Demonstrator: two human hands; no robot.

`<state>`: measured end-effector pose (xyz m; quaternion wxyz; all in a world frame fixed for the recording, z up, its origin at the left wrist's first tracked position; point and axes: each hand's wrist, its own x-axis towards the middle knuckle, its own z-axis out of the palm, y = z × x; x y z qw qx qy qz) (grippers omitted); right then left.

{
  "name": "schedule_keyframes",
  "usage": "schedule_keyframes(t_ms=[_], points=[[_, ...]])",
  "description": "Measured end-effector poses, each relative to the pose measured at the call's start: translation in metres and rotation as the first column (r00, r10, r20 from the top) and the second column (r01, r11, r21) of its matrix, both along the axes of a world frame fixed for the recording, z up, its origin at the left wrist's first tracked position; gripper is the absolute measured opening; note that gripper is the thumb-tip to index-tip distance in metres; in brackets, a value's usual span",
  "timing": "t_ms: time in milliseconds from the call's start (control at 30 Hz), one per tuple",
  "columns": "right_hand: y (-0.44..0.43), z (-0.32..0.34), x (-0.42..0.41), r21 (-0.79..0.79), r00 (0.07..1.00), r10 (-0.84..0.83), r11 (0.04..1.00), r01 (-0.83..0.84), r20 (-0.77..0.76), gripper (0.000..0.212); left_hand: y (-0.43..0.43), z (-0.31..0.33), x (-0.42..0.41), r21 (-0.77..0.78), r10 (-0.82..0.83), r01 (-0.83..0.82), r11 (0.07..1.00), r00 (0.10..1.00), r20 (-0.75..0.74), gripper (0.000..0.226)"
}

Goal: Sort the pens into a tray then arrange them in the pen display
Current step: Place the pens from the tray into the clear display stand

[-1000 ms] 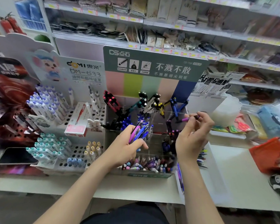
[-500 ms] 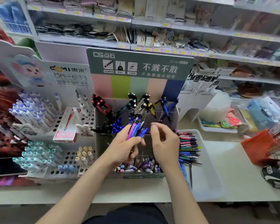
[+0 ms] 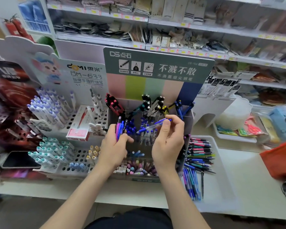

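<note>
Moved: right hand [image 3: 168, 144], bare beside the bundle of pens [image 3: 120, 129] half a second ago, now pinches one blue pen [image 3: 153, 125] in its fingers. Pen display [image 3: 155, 90]: beneath both hands. Tray [image 3: 221, 162]: on the surface [image 3: 254, 187], just right of the display, holds sorted pens [image 3: 199, 154]. Left hand [image 3: 113, 146]: fingers grasp the bundle. Step: arranging; next, probably seat the blue pen among the display's blue stock.

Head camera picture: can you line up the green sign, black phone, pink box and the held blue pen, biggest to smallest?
1. green sign
2. black phone and pink box: they look about alike, so no ranking
3. blue pen, pinched in the right hand, smallest
</note>
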<state>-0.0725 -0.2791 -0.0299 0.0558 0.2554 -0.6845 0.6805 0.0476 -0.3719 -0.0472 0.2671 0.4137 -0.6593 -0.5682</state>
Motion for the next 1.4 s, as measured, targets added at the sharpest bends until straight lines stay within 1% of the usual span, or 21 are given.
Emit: schedule_keyframes(t_ms=[67,100,200,267,367,500,667,733,800,833,867,933,967,1000,1033,1100,1133,1200,1267,1333,1400], points=[[-0.007,-0.003,-0.003,0.105,0.985,0.085,0.992,-0.07,-0.148,0.014,-0.003,-0.003,0.006,0.004,0.105,-0.105,0.994,0.994,0.007,0.007],[-0.01,-0.004,-0.004,0.151,0.971,0.129,0.984,-0.099,-0.203,0.014,-0.003,-0.004,0.008,0.012,0.121,-0.121,0.993,0.993,0.009,0.008],[-0.019,0.0,-0.014,0.23,0.93,0.207,0.963,-0.139,-0.305,0.015,-0.004,-0.005,0.01,0.022,0.076,-0.076,0.997,0.997,0.023,0.008],[-0.024,0.008,-0.025,0.237,0.909,0.246,0.956,-0.171,-0.337,0.015,-0.006,-0.004,0.01,0.033,0.054,-0.054,0.998,0.999,0.006,0.006],[-0.026,0.014,-0.037,0.209,0.905,0.266,0.956,-0.205,-0.332,0.014,-0.012,-0.002,0.007,0.041,0.038,-0.038,0.998,0.999,-0.009,0.004],[-0.024,0.011,-0.034,0.285,0.879,0.376,0.912,-0.296,-0.292,0.015,-0.021,-0.003,0.003,0.056,-0.004,0.001,0.998,0.999,0.037,0.005],[-0.03,0.014,-0.039,0.291,0.894,0.327,0.927,-0.239,-0.307,0.014,-0.02,-0.006,0.002,0.042,0.025,-0.025,0.999,1.0,0.015,0.005],[-0.033,0.01,-0.042,0.395,0.872,0.417,0.869,-0.299,-0.256,0.012,-0.018,-0.009,0.003,-0.006,0.056,-0.056,0.998,0.998,0.027,0.005],[-0.035,0.003,-0.044,0.556,0.815,0.542,0.75,-0.358,-0.206,0.013,-0.016,-0.013,0.004,-0.056,0.083,-0.08,0.995,0.995,0.054,0.007],[-0.036,-0.002,-0.043,0.628,0.791,0.561,0.713,-0.312,-0.245,0.014,-0.017,-0.014,0.005,-0.067,0.084,-0.08,0.995,0.994,0.063,0.007],[-0.037,-0.008,-0.041,0.675,0.775,0.545,0.705,-0.216,-0.321,0.015,-0.017,-0.015,0.006,-0.059,0.073,-0.069,0.996,0.996,0.057,0.008],[-0.04,-0.016,-0.036,0.679,0.792,0.422,0.734,-0.012,-0.442,0.015,-0.02,-0.015,0.007,-0.01,0.034,-0.034,0.999,0.999,0.024,0.011],[-0.042,-0.018,-0.033,0.661,0.816,0.363,0.75,0.03,-0.45,0.014,-0.021,-0.014,0.007,0.01,0.014,-0.014,1.0,1.0,0.014,0.01],[-0.043,-0.019,-0.03,0.652,0.827,0.344,0.757,0.036,-0.445,0.012,-0.021,-0.012,0.007,0.023,-0.001,0.001,1.0,1.0,0.007,0.008],[-0.044,-0.021,-0.028,0.661,0.819,0.373,0.75,0.01,-0.436,0.011,-0.022,-0.01,0.007,0.028,-0.012,0.012,1.0,1.0,0.0,0.005],[-0.043,-0.024,-0.025,0.693,0.778,0.442,0.721,-0.011,-0.447,0.013,-0.022,-0.006,0.007,0.031,-0.033,0.033,0.999,0.999,-0.017,0.002],[-0.043,-0.026,-0.025,0.692,0.777,0.428,0.722,0.014,-0.462,0.014,-0.021,-0.003,0.008,0.03,-0.047,0.047,0.998,0.999,-0.028,0.004],[-0.041,-0.029,-0.025,0.683,0.809,0.328,0.72,0.121,-0.488,0.012,-0.02,0.001,0.008,0.037,-0.064,0.066,0.997,0.997,-0.052,0.009],[-0.04,-0.033,-0.023,0.709,0.796,0.315,0.68,0.19,-0.516,0.012,-0.018,0.004,0.009,0.061,-0.058,0.063,0.996,0.995,-0.085,0.014],[-0.039,-0.032,-0.019,0.746,0.785,0.371,0.645,0.167,-0.496,0.02,-0.017,0.007,0.01,0.11,-0.041,0.056,0.992,0.99,-0.133,0.014],[-0.038,-0.022,-0.016,0.736,0.854,0.348,0.674,0.059,-0.387,0.032,-0.016,0.01,0.01,0.153,-0.049,0.077,0.985,0.982,-0.183,0.01]])
